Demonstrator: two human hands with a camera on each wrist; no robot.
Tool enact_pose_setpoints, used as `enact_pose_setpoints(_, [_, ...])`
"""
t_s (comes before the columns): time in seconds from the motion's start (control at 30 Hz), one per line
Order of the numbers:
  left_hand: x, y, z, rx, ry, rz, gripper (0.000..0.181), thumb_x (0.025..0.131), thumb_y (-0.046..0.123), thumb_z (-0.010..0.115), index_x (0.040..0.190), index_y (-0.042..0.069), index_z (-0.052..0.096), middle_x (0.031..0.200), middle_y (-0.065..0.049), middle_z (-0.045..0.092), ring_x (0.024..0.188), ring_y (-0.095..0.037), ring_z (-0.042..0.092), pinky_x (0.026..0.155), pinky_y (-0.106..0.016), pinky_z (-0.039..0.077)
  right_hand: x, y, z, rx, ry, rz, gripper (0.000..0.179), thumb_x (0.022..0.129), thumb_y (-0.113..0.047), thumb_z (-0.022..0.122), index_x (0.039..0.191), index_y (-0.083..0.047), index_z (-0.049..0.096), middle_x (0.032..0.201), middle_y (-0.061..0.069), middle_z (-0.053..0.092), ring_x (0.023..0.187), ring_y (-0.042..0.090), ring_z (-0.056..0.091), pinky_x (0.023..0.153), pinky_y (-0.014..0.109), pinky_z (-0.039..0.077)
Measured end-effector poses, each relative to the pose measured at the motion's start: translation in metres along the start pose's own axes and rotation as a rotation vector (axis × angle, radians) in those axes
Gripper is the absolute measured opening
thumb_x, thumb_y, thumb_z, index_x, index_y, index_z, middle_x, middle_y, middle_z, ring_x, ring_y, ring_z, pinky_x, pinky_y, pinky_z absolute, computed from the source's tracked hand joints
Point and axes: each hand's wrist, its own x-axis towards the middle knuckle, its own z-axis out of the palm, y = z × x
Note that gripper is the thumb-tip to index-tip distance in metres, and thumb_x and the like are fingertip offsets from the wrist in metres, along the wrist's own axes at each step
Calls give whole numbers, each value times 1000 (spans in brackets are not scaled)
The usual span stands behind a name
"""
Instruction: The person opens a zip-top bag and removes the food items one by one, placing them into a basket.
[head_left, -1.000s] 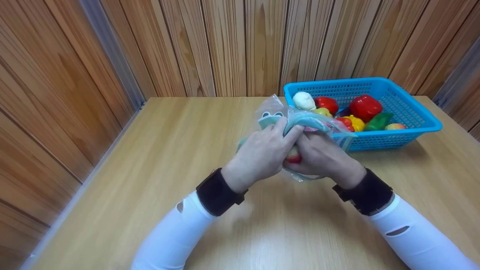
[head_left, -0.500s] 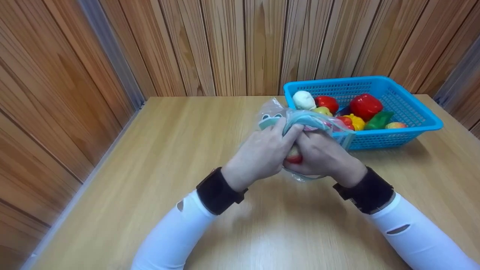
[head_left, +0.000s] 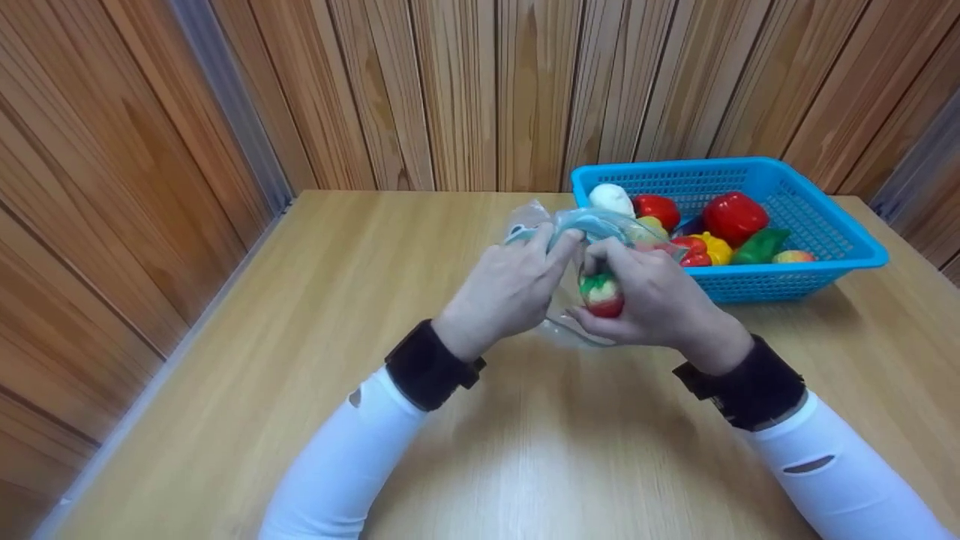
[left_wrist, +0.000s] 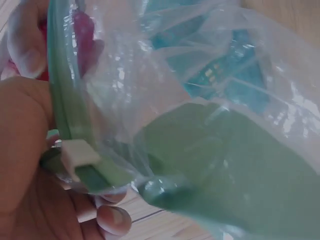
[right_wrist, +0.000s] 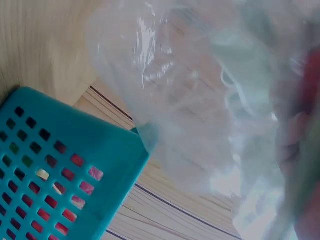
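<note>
A clear plastic zip bag (head_left: 600,222) with green and blue patches is gripped at its edge by my left hand (head_left: 506,292), thumb and fingers pinching it. Along the bag's green zip strip sits a white slider (left_wrist: 80,153), close to the left fingers in the left wrist view. At the near side of the bag, my right hand (head_left: 660,300) holds a red strawberry (head_left: 602,298) with a jagged green top, fingers curled round it. In the right wrist view the right hand is mostly covered by blurred film.
Behind the bag, to the right, stands a blue mesh basket (head_left: 780,283). It holds a white bulb-shaped item (head_left: 611,200), red peppers (head_left: 736,218), a yellow-green fruit, a yellow item and a green pepper (head_left: 761,246). Wooden panels rise behind the wooden table (head_left: 390,262).
My right hand has drawn slightly right, away from the left, and the strawberry's green top now shows between them. The left hand has shifted slightly left with the bag.
</note>
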Motion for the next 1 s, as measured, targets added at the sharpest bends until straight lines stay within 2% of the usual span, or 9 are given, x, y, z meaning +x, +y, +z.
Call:
enact_pose_setpoints(0.13, [-2, -3, -2, 9, -12, 3, 40, 96, 12, 56, 133, 12, 42, 106, -8, 57, 62, -16, 47, 51, -22, 42, -1, 2, -6, 12, 86, 12, 52, 72, -21, 88, 105, -2, 53, 89, 7, 68, 74, 16, 67, 68, 30, 59])
enact_pose_setpoints(0.27, [-4, -6, -4, 37, 35, 20, 36, 93, 8, 62, 126, 12, 50, 112, -10, 59, 70, -17, 50, 52, -23, 46, -1, 6, -13, 29, 230, 17, 48, 88, -40, 74, 105, 0, 52, 86, 11, 68, 67, 21, 68, 74, 14, 52])
enact_pose_setpoints(0.37, [-5, -8, -5, 52, 61, 21, 35, 92, 7, 66, 124, 13, 53, 115, -10, 59, 76, -17, 52, 55, -24, 49, 1, 8, -17, 34, 362, 34, 54, 93, -51, 62, 104, 1, 51, 84, 15, 68, 66, 26, 68, 81, 6, 45])
enact_pose_setpoints(0.5, [-4, -9, -5, 84, 69, 10, 30, 93, 10, 66, 121, 12, 57, 116, -10, 60, 82, -19, 55, 61, -26, 53, 3, 9, -21, 0, 489, 125, 52, 93, -47, 60, 105, 3, 50, 83, 18, 67, 64, 28, 65, 77, 6, 44])
enact_pose_setpoints(0.63, [-3, -9, -3, 117, 60, -38, 23, 94, 13, 61, 117, 9, 62, 114, -11, 61, 82, -21, 60, 64, -30, 54, 0, 15, -24, -53, 499, 276, 42, 92, -32, 58, 110, 4, 49, 84, 20, 63, 62, 24, 60, 70, 6, 41])
enact_pose_setpoints(0.73, [-3, -8, -2, 117, 6, -119, 22, 93, 16, 58, 112, 7, 65, 111, -11, 60, 83, -22, 62, 68, -33, 53, -3, 24, -23, -62, 499, 375, 35, 93, -27, 57, 113, 1, 50, 87, 21, 62, 63, 17, 55, 68, 8, 41])
enact_pose_setpoints(0.87, [-4, -8, -1, 72, -171, -252, 31, 99, 29, 51, 115, 6, 65, 120, -12, 53, 93, -24, 60, 77, -37, 51, -10, 42, -21, -59, 499, 490, 30, 97, -26, 55, 117, -4, 51, 86, 17, 62, 65, 3, 48, 67, 11, 42])
enact_pose_setpoints(0.93, [-4, -8, -1, 49, -255, -290, 40, 102, 37, 46, 119, 5, 64, 127, -13, 49, 101, -27, 58, 86, -42, 50, -14, 51, -20, -69, 481, 554, 32, 100, -29, 54, 119, -4, 51, 85, 15, 62, 63, 1, 46, 67, 12, 42])
enact_pose_setpoints(1.0, [-3, -8, -1, 38, -310, -301, 45, 103, 42, 44, 122, 6, 64, 137, -15, 44, 115, -31, 55, 99, -50, 47, -19, 60, -18, -82, 451, 623, 36, 101, -32, 53, 121, -3, 50, 84, 14, 61, 62, 4, 46, 66, 13, 42])
